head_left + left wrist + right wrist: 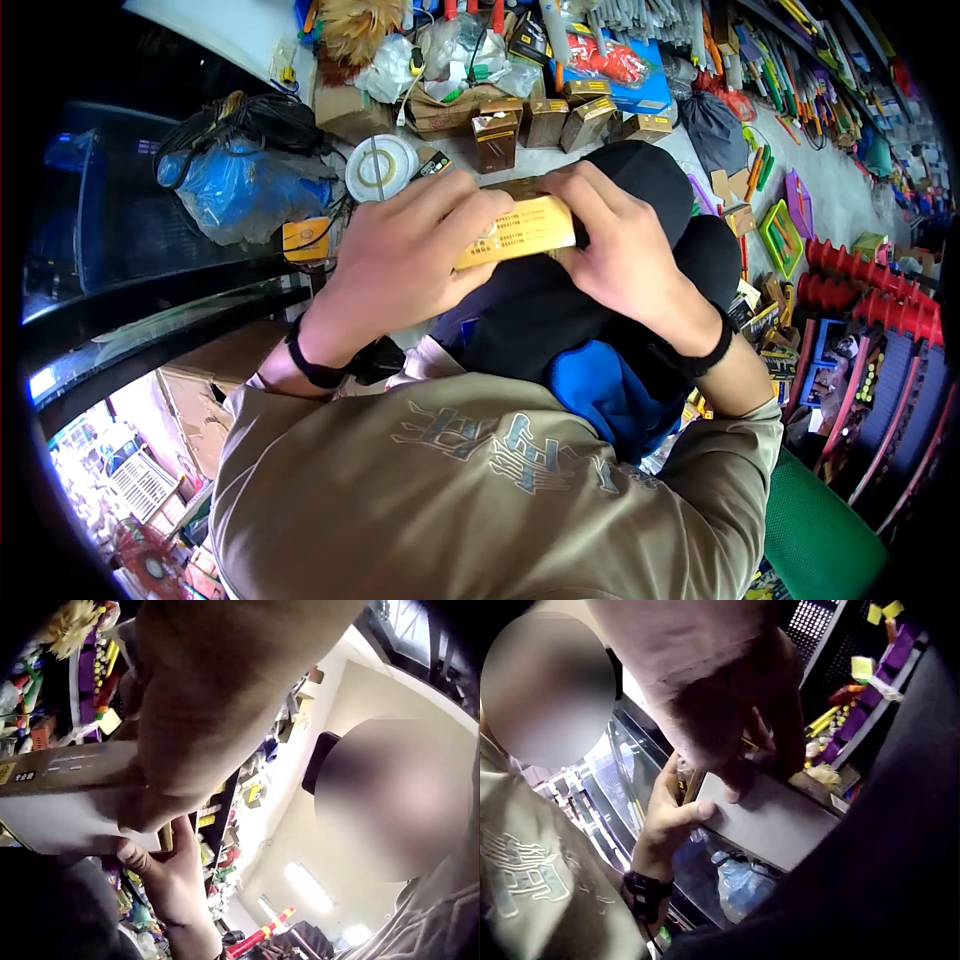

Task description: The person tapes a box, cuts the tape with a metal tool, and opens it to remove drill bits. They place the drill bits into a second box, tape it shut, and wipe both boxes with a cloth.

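Both hands hold a small printed box, raised over the lap. Its yellow end (520, 230) with rows of dark print faces up in the head view. My left hand (410, 245) grips the left side, fingers curled over the top edge. The right hand (622, 240) grips the opposite side, fingers bent over the far edge. From the right wrist, a broad pale face of the box (769, 817) shows, with a thumb pressed on it near each hand. The left wrist view shows the pale face (64, 817) and a darker printed side.
Several similar brown boxes (495, 140) stand ahead on the floor, near a white round lid (381, 168). A blue plastic bag (235, 195) with black cable lies at left. Red coiled goods (880, 300) and a green stool (820, 525) are at right.
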A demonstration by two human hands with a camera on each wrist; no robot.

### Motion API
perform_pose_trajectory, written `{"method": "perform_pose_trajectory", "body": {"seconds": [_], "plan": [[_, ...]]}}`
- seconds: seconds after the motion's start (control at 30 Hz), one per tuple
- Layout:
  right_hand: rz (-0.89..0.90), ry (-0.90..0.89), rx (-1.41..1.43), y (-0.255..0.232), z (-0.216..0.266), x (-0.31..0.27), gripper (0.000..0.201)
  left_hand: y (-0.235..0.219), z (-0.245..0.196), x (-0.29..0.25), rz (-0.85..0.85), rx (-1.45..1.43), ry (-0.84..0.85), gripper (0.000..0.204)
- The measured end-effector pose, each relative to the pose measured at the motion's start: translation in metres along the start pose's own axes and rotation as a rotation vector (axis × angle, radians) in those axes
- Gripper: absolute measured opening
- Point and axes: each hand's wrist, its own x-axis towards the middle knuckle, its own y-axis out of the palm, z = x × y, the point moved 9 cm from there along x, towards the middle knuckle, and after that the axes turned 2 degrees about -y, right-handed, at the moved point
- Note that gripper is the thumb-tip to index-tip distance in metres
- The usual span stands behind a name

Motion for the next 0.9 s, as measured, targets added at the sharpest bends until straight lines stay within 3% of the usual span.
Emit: {"method": "perform_pose_trajectory", "body": {"seconds": [0.1, 0.17, 0.3, 0.37, 0.5, 0.63, 0.73, 0.83, 0.9], "plan": [[-0.035, 0.014, -0.034, 0.011, -0.022, 0.0, 0.053, 0.036, 0.03, 0.005, 0.001, 0.007, 0.015, 0.044], [-0.033, 0.072, -0.037, -0.001, -0.033, -0.01, 0.056, 0.072, 0.077, 0.002, -0.069, -0.007, -0.112, 0.041], [-0.126, 0.293, -0.044, -0.052, -0.072, -0.051, 0.053, 0.182, 0.164, -0.02, -0.045, 0.08, -0.239, 0.037], [-0.172, 0.455, -0.096, -0.083, -0.092, -0.078, 0.047, 0.238, 0.203, -0.025, 0.058, 0.121, -0.309, 0.034], [-0.304, 0.715, -0.041, -0.121, -0.125, -0.143, 0.036, 0.315, 0.245, -0.031, 0.132, 0.121, -0.408, 0.033], [-0.295, 0.872, -0.067, -0.134, -0.138, -0.197, 0.032, 0.351, 0.27, -0.035, 0.149, 0.13, -0.457, 0.03], [-0.3, 0.973, -0.106, -0.141, -0.15, -0.231, 0.032, 0.372, 0.299, -0.054, 0.303, 0.277, -0.653, 0.029], [-0.296, 0.933, -0.175, -0.146, -0.173, -0.262, 0.03, 0.365, 0.303, -0.052, 0.29, 0.306, -0.634, 0.032], [-0.321, 1.014, -0.165, -0.148, -0.188, -0.284, 0.03, 0.363, 0.305, -0.05, 0.334, 0.305, -0.636, 0.043]]}}
